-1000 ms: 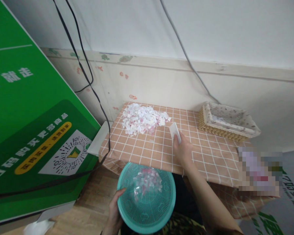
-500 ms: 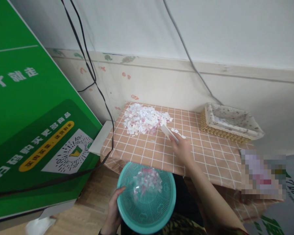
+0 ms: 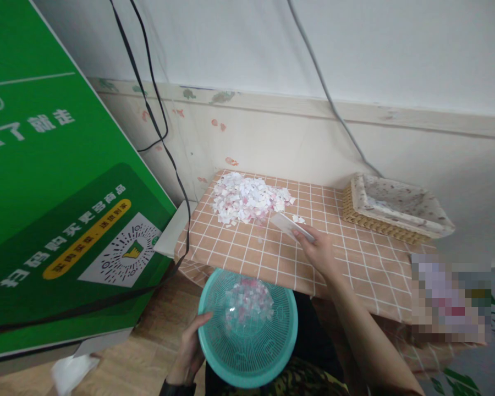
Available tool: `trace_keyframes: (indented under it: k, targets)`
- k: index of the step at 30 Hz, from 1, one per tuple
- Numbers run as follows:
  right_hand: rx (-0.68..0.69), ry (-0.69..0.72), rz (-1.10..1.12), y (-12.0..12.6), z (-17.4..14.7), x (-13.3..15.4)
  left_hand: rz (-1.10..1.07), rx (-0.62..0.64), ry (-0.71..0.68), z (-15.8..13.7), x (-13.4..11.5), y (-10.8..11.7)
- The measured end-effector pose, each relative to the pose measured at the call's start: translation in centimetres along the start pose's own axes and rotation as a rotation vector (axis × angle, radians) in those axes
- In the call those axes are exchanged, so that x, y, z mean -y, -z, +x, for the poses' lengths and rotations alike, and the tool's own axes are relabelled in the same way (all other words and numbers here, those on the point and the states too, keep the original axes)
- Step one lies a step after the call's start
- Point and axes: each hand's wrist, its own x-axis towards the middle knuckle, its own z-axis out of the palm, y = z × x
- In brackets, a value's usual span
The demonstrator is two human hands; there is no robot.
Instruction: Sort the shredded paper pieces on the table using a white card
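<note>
My left hand (image 3: 192, 344) is closed on the left rim of a round teal plastic colander (image 3: 247, 379), thumb over the edge. Inside the colander lie clear and pinkish pieces (image 3: 251, 302), heaped toward its far side. Over the table, my right hand (image 3: 319, 250) grips a flat white card-like piece (image 3: 291, 225); its exact kind is unclear. The card's far end is close to a heap of small white and pink paper-like scraps (image 3: 247, 198). A few loose white scraps (image 3: 298, 219) lie just beyond the card.
A checked brown cloth covers the table (image 3: 231, 247) against the wall. At its back right stands a lined wicker basket (image 3: 383, 225). Black cables (image 3: 175, 165) hang at the left before a green cabinet (image 3: 45, 181). A white bag (image 3: 74, 371) lies on the floor.
My right hand and the card have shifted slightly right, and the card lies at a flatter angle. My left hand still holds the colander. The whole view has moved a little.
</note>
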Motion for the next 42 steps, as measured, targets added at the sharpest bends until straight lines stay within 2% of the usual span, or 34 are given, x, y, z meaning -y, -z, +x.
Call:
trace_keyframes:
  k: [2,7,12,17,23,29,31,37,42]
  targets:
    - [0.017,0.016,-0.018,-0.1,0.0,-0.1,0.000,0.005,-0.002,0.0,-0.1,-0.1]
    - [0.166,0.080,-0.056,-0.7,-0.9,0.6,0.031,0.006,-0.001,-0.1,-0.1,0.2]
    - [0.240,0.131,-0.001,-1.1,-1.6,1.4,0.018,0.046,0.006,-0.3,0.0,0.5]
    - [0.285,0.128,0.041,-0.9,-1.4,2.0,-0.004,-0.066,-0.035,-0.1,0.2,0.3]
    - [0.299,0.106,0.067,-1.0,-0.8,2.4,-0.077,-0.132,-0.052,0.0,0.3,-0.4]
    - [0.393,0.102,0.112,-1.1,-0.8,3.0,-0.116,-0.097,-0.058,-0.3,0.0,-0.7]
    - [0.381,0.092,0.110,-0.8,-0.8,2.9,-0.111,-0.100,-0.061,-0.4,-0.1,-0.8]
    - [0.223,-0.002,0.024,0.3,-1.3,1.9,-0.094,-0.103,-0.075,-0.2,0.0,-0.3]
    - [0.194,-0.052,0.058,0.8,-2.3,1.4,-0.099,-0.069,-0.060,0.1,0.1,0.1]
